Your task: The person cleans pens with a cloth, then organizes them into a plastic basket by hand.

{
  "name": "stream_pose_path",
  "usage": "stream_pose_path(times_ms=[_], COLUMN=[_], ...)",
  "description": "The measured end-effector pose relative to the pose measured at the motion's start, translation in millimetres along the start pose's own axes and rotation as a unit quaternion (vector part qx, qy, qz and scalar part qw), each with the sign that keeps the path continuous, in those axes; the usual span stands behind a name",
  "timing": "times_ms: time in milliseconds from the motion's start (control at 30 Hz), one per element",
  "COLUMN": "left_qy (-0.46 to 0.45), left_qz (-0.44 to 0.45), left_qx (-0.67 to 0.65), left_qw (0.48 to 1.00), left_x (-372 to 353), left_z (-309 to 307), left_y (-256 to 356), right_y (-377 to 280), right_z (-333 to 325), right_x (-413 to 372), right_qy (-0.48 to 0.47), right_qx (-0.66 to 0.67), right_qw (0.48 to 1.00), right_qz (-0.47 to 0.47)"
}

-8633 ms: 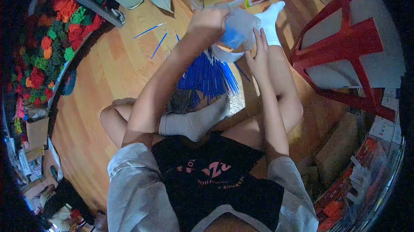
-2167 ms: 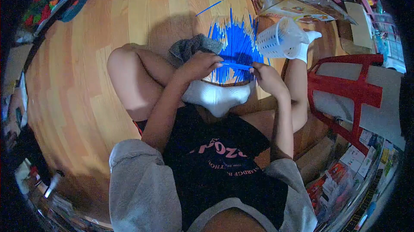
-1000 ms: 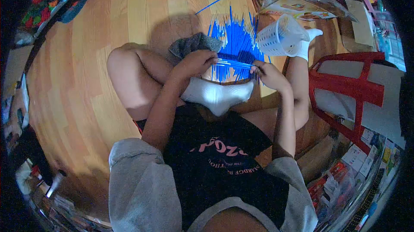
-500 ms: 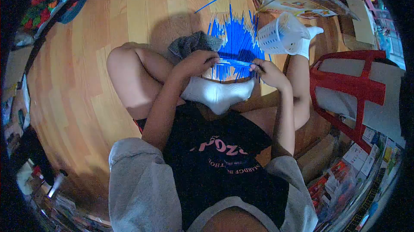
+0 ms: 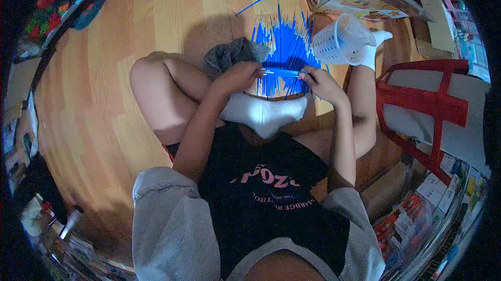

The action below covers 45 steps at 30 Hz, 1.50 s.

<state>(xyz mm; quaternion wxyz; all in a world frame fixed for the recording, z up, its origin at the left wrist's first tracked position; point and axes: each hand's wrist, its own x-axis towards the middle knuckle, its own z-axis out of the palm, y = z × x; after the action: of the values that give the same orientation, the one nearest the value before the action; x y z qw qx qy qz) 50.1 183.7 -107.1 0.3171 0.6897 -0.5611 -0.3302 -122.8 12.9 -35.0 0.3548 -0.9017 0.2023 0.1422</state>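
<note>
My fingers could pass over the bare wooden floor (image 5: 99, 108) at left; the perforated basket (image 5: 334, 45) and red frame (image 5: 441, 101) block the right.

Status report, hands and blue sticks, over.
Left hand and right hand gripping opposite ends of small blue bundle. Loose pile beyond. White basket alongside, not blocking hands.

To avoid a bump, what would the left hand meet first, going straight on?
Along the held blue sticks, the left hand would probably meet the right hand; height above the pile is unclear.
</note>
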Motion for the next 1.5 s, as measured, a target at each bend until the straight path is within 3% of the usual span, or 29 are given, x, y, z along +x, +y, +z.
stream_pose_path(times_ms=[67,100,133,167,200,267,300,333,367,400,433,500,533,600,667,733,767,833,867,933,1033,1067,1133,1233,1267,1333,1433,1500], left_qy=[0.015,0.030,0.031,0.100,0.168,0.229,0.284,0.286,0.307,0.327,0.330,0.338,0.341,0.339,0.360,0.382,0.369,0.359,0.362,0.360,0.309,0.313,0.316,0.272,0.302,0.329,0.352,0.288], left_qz=[-0.024,-0.048,-0.049,-0.087,-0.125,-0.163,-0.201,-0.200,-0.228,-0.256,-0.255,-0.258,-0.260,-0.285,-0.274,-0.261,-0.282,-0.304,-0.269,-0.231,-0.227,-0.171,-0.110,-0.161,-0.121,-0.080,-0.087,-0.136], left_qx=[0.004,0.007,0.008,0.035,0.063,0.023,-0.021,-0.020,-0.012,-0.005,-0.004,0.012,0.014,0.032,0.035,0.038,0.026,0.010,-0.015,-0.046,-0.092,-0.058,-0.025,-0.074,-0.066,-0.055,-0.004,-0.050], left_qw=[1.000,0.998,0.998,0.991,0.976,0.959,0.937,0.937,0.924,0.909,0.909,0.905,0.903,0.896,0.891,0.886,0.885,0.882,0.892,0.903,0.919,0.932,0.942,0.946,0.943,0.939,0.932,0.947], left_x=[-1,-3,-6,-9,-10,-11,-13,-13,-12,-10,-8,-5,-6,-10,-10,-6,-2,1,2,4,13,15,14,7,8,6,9,12], left_z=[-4,-8,-14,-21,-28,-34,-36,-37,-37,-37,-35,-30,-33,-39,-38,-32,-29,-27,-23,-16,-1,10,17,15,20,15,13,11], left_y=[-7,-10,-13,-16,-17,-15,-13,-8,-1,4,0,-11,-9,-5,-10,-21,-28,-34,-34,-22,0,-1,7,10,-1,1,13,16], right_y=[-5,-6,-6,-6,-2,6,-14,-15,-26,-36,-45,-71,-78,-89,-71,-54,-48,-48,-48,-52,-73,-71,-68,-69,-69,-71,-65,-64], right_z=[-1,-4,-9,-12,-10,-2,3,21,40,57,78,101,106,114,128,132,128,103,90,72,60,69,85,94,93,87,78,70], right_x=[4,5,5,6,8,14,15,25,35,45,57,73,79,88,110,128,129,114,103,87,69,72,84,91,93,94,95,93], right_qy=[0.133,0.133,0.244,0.352,0.353,0.448,0.387,0.382,0.323,0.302,0.248,0.277,0.277,0.146,0.137,0.175,0.175,0.331,0.330,0.357,0.323,0.283,0.318,0.326,0.326,0.336,0.364,0.360], right_qx=[0.020,0.020,0.041,0.062,0.062,0.124,0.186,0.113,0.136,0.047,0.045,-0.058,-0.058,-0.137,-0.186,0.092,0.090,0.285,0.375,0.546,0.590,0.665,0.667,0.635,0.637,0.569,0.574,0.601], right_qw=[0.987,0.987,0.967,0.933,0.933,0.885,0.902,0.917,0.937,0.945,0.962,0.944,0.944,0.974,0.965,0.977,0.977,0.896,0.866,0.757,0.740,0.691,0.673,0.700,0.698,0.749,0.733,0.713], right_qz=[-0.088,-0.089,-0.063,-0.036,-0.038,0.026,0.041,0.019,-0.005,-0.113,-0.103,-0.167,-0.171,-0.106,-0.123,-0.082,-0.085,-0.083,-0.022,0.035,0.019,-0.010,-0.005,0.022,0.021,0.055,0.037,0.032])
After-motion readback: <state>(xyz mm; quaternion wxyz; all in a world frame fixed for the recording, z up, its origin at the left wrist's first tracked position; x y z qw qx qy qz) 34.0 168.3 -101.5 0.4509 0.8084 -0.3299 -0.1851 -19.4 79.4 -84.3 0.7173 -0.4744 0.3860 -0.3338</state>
